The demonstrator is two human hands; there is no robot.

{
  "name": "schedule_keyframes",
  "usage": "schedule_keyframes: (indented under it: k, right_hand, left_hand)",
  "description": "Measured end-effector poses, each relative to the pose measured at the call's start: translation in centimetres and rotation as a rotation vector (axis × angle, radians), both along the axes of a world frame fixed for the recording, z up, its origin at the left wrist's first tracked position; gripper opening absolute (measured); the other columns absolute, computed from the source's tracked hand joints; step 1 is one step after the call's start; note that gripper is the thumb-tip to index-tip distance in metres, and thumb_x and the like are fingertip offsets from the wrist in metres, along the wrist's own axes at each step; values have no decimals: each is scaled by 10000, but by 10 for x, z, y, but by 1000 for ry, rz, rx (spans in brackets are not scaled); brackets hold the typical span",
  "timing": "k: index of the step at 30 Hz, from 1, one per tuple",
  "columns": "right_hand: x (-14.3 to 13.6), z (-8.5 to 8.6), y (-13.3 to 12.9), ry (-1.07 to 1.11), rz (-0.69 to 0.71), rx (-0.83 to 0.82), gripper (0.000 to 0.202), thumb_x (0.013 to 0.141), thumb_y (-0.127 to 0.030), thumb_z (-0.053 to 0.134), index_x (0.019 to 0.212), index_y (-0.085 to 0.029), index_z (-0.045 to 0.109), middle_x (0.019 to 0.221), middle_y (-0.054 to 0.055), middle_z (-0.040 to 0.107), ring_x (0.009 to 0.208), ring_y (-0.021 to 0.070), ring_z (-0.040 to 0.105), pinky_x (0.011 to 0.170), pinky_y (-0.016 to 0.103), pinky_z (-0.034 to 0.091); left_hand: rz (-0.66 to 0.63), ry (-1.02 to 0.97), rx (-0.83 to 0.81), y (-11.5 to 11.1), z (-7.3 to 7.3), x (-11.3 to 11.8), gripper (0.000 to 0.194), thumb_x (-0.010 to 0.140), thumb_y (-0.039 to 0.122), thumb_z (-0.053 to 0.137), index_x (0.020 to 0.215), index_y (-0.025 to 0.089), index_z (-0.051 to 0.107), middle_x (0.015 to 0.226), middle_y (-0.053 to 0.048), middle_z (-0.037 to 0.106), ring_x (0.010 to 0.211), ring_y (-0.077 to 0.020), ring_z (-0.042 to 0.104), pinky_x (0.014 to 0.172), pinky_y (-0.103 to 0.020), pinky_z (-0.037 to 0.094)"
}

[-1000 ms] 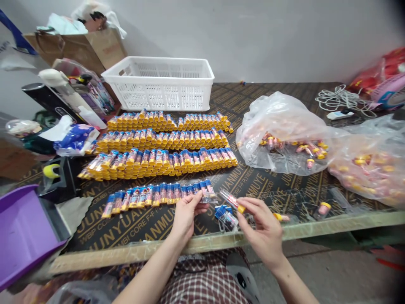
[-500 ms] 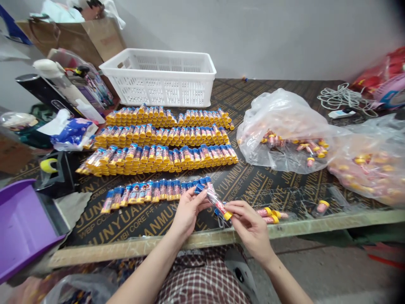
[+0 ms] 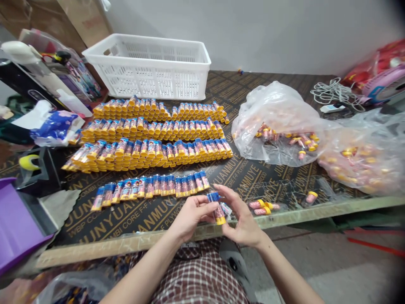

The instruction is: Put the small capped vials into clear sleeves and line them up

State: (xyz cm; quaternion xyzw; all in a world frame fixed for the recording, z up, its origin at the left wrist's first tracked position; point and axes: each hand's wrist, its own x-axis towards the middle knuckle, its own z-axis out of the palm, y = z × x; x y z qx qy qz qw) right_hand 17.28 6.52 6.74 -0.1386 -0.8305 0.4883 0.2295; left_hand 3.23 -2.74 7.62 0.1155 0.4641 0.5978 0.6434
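Through the head camera I look down on a dark, gold-lettered table [image 3: 142, 221] where a person works with two bare hands. The left hand [image 3: 190, 217] is closed on a small clear tube [image 3: 219, 213], pinching it between thumb and fingers near the front edge; the tube is tilted, its blue end up and its yellow end toward the person. The right hand [image 3: 243, 221] curves around the tube's right side, thumb and fingers well apart, the fingers near the blue end and the thumb near the yellow one; I cannot tell whether they touch it.

Just beyond the left hand I see a single row of finished-looking tubes [image 3: 148, 188], lying side by side with blue ends pointing away. Behind it lie three stacked rows [image 3: 152, 150] of the same kind, then a white basket [image 3: 152, 80] by the wall. To the right of the right hand, a few yellow-capped pink tubes [image 3: 262, 210] lie near the edge, with another yellow-capped tube [image 3: 311, 197] farther right. Beyond these, a translucent bag [image 3: 275, 101] lies open on more yellow-capped pieces, and a second bag [image 3: 382, 137] sits beside it. At the far right I make out a coiled white cable [image 3: 335, 90] near a pink fan [image 3: 384, 90]. On my left are a blue tissue packet [image 3: 57, 126], a yellow roll of tape [image 3: 29, 162] and a purple dustpan [image 3: 22, 228]
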Motion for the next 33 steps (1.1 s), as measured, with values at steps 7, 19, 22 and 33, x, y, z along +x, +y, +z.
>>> schedule_keyframes:
  k: [7, 19, 22, 33]
  right_hand:
    - [1, -4, -2, 72, -10, -80, 858, 628, -13, 518, 1405, -288, 279, 1369, 85, 448, 1236, 233, 490, 1020, 389, 448]
    - [2, -6, -5, 86, -28, -119, 829, 625, -29, 520, 1389, -264, 300, 1362, 100, 460, 1222, 240, 505, 1018, 399, 450]
    - [-2, -3, 3, 81, -28, -60, 811, 634, -33, 524, 1384, -254, 310, 1351, 101, 473, 1210, 238, 516, 1011, 397, 456]
    - [-114, 13, 140, -25, -151, 418, 802, 587, -96, 580, 1353, -218, 373, 1218, 92, 596, 1129, 264, 564, 989, 437, 397]
  left_hand:
    - [6, -25, -30, 0, 2, 3, 355, 585, 348, 818, 815, 104, 701, 724, -52, 686, 591, -109, 595, 574, -215, 464]
    - [20, -23, -8, 1, -1, 6, 371, 604, 350, 807, 850, 95, 698, 748, -71, 692, 605, -113, 598, 581, -212, 461]
    - [44, 13, 8, 2, -6, 7, 380, 645, 418, 763, 856, 111, 689, 735, -72, 688, 606, -133, 603, 593, -236, 468]
    - [-203, 1390, -206, 7, -40, 13, 131, 768, 314, 647, 849, 212, 653, 728, -31, 639, 670, -185, 581, 617, -254, 337]
